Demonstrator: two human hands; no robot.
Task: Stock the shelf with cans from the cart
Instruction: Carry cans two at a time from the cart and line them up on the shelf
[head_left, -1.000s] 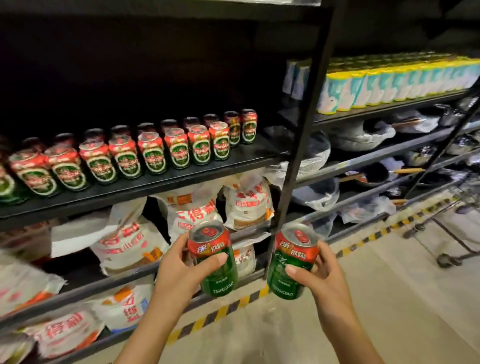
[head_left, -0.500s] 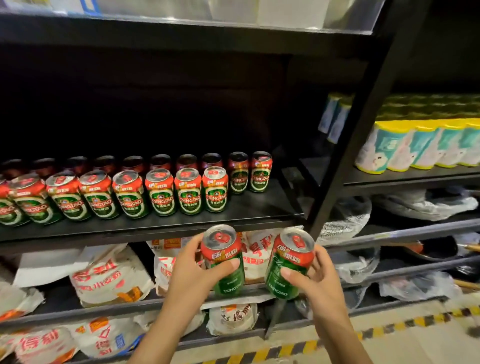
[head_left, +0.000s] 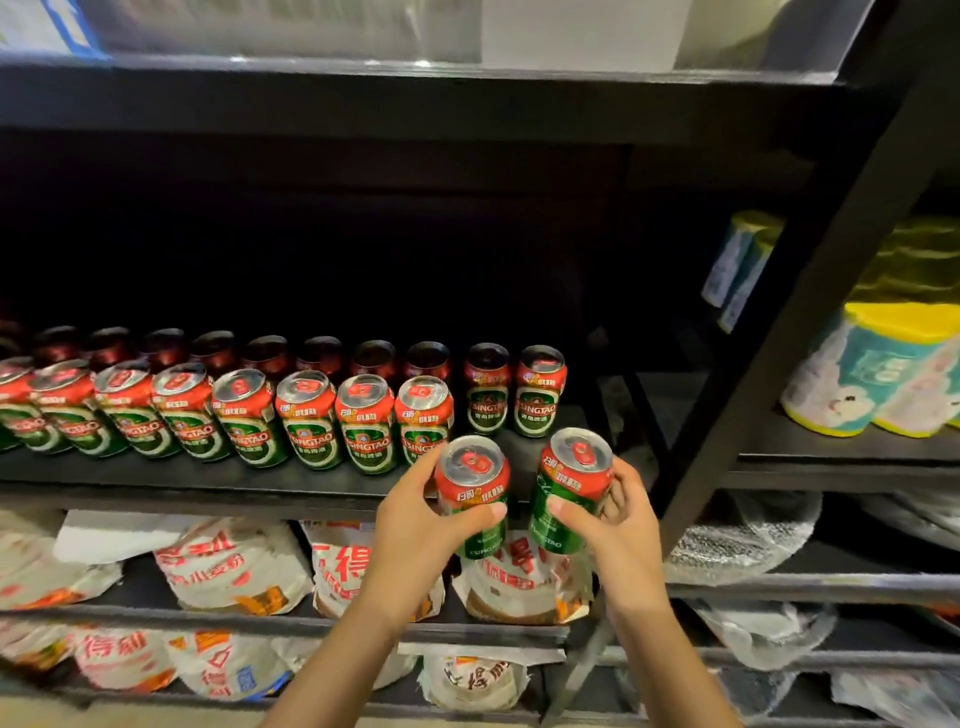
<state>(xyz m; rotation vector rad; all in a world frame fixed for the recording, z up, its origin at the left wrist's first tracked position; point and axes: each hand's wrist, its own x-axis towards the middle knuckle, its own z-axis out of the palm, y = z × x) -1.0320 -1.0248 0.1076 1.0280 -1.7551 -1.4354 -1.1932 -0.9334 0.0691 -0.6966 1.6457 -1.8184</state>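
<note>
rear row of cans (head_left: 322, 356) sits in shadow; labels unreadable. leftmost cans are cut off at the frame edge. left hand (head_left: 415, 535) grips one green-and-red metal can (head_left: 472, 493), thumb across its front; right hand (head_left: 623, 530) grips a second can (head_left: 569, 488), tilted. both are held just before the black shelf (head_left: 260, 480) edge, right of the front row (head_left: 249, 415). crinkled white sacks (head_left: 234, 566) lie below.

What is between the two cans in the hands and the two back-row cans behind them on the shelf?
Only bare shelf lies between the held cans and the back-row cans, in the head view.
</note>
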